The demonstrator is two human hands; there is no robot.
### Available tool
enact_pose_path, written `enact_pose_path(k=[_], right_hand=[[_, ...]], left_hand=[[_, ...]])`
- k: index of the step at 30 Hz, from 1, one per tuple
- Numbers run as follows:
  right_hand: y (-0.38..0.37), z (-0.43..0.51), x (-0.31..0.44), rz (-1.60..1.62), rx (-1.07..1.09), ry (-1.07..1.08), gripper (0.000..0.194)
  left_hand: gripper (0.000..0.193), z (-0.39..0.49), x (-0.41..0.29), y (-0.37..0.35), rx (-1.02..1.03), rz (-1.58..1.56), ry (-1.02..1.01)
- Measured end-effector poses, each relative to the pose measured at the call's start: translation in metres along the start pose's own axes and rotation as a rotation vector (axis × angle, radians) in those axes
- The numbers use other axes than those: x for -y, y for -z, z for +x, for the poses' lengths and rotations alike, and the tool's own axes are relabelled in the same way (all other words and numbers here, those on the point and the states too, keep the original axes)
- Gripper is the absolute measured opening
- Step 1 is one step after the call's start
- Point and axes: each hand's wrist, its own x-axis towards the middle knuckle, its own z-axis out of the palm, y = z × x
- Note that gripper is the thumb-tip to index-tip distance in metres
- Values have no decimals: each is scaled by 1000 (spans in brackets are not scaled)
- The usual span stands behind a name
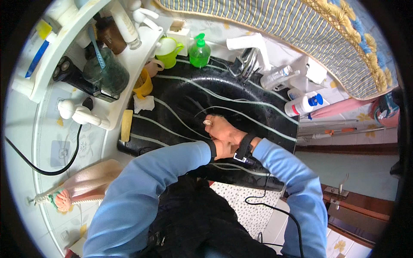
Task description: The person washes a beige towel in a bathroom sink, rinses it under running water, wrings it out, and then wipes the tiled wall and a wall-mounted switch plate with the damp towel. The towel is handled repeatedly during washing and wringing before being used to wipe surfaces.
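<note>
My right hand [224,129] lies over my left hand [222,150], pressed together above the near part of a black sink basin [180,96] with wavy white stripes. A small whitish bit [207,122] shows at the fingers of the right hand; whether it is soap, lather or a wrapping on a finger I cannot tell. The left fingers are mostly hidden beneath the right hand. Both wrists wear black straps, and the right strap [246,145] carries a small device with a cable. Beyond the hands stands a chrome faucet [246,64].
Along the rim stand a green soap pump bottle [200,53], a lime-green cup [167,53], a yellow cup [143,84] and a white bottle with a blue pump [301,104]. A yellow bar [126,125] lies at left, below a cluttered white shelf [145,42]. A black cable [295,219] hangs by my right arm.
</note>
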Motion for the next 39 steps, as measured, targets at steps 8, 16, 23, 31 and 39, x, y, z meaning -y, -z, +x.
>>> enact_pose_path(k=[8,16,23,31,39], right_hand=[[14,-23,-4,385,92,259,16],[66,-32,-31,865,-419,297,19],[79,-53,-48,1237,-747,499,18],[15,-72,-54,1608,-582,441,30],[25,-112,-56,1704,115,320,27]], left_hand=[[9,14,7,41,-77,250,-314],[31,12,-3,128,26,257,-272],[61,6,-48,126,-435,-1894,1073],[42,53,-45,124,-1192,-1744,1166],[41,44,-55,166,-889,-870,598]])
